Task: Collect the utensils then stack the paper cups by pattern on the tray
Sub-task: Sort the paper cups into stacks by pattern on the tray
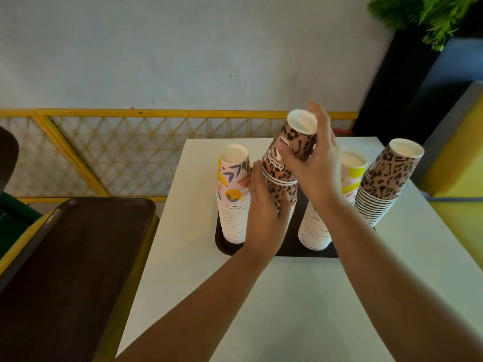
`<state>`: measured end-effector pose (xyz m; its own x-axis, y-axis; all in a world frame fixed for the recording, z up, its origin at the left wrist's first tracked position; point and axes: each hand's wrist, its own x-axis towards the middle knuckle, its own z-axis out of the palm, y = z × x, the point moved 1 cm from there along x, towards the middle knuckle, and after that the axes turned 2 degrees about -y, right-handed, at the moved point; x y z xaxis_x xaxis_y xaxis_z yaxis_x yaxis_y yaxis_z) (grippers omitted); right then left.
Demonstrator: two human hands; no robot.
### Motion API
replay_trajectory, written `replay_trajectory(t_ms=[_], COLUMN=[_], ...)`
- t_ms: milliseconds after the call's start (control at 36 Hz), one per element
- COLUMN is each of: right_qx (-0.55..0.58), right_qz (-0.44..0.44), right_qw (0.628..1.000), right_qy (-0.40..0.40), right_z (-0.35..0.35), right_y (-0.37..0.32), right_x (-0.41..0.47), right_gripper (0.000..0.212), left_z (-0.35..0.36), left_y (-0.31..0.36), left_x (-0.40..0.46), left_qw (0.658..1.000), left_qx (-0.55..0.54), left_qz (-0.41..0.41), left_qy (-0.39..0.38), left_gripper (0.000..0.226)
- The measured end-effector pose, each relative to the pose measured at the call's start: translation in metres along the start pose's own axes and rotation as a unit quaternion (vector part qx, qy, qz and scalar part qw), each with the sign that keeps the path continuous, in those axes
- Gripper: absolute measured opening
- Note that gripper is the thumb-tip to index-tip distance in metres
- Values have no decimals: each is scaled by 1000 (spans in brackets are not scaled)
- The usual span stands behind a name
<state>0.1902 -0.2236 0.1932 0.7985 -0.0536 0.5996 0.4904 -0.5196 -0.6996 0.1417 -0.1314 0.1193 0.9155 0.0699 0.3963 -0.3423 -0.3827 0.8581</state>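
Observation:
A dark tray [227, 246] lies on the white table [287, 296] and carries several stacks of upside-down paper cups. My right hand [311, 168] grips a small tilted bunch of leopard-print cups [292, 145] above a leopard stack [283, 194]. My left hand [264, 212] wraps around that lower stack, hiding most of it. To the left stands a floral-pattern stack [233, 194]. A second floral stack [317, 228] with a yellow-banded top cup stands right of my arm. At the far right stands another leopard stack [384, 184]. No utensils are in view.
A second, larger dark brown tray [73, 270] sits on a yellow-edged surface to the left of the table. A yellow lattice railing [130, 152] runs behind the table. A dark planter with green leaves [431, 19] stands at the back right.

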Motion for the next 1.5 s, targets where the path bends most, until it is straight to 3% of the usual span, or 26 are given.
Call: replay_trajectory(t_ms=[250,417,639,750,889,1111,1500], right_qx=[-75,-99,-122,-128,-94,-42,-12], right_qz=[48,55,-54,8,130,177,177], right_qw=[993,990,984,976,982,982,981], right_qy=[-77,-81,121,178,95,-55,-81], right_z=[15,19,-25,-44,-50,-43,-16], right_y=[21,19,14,43,89,137,166], right_x=[-26,-34,-63,-84,-109,-131,-116], right_gripper=[72,84,50,55,83,98,91], left_z=[11,15,26,35,43,54,60], left_y=[-20,-27,-33,-30,-26,-21,-26], left_x=[-5,-3,-10,-11,-7,1,12], left_qw=[999,998,990,990,990,980,977], left_qx=[35,58,131,132,112,127,124], left_qz=[-17,-9,20,3,-27,-42,-80], left_qy=[-24,-14,42,60,87,145,157], left_gripper=[82,87,83,90,91,93,92])
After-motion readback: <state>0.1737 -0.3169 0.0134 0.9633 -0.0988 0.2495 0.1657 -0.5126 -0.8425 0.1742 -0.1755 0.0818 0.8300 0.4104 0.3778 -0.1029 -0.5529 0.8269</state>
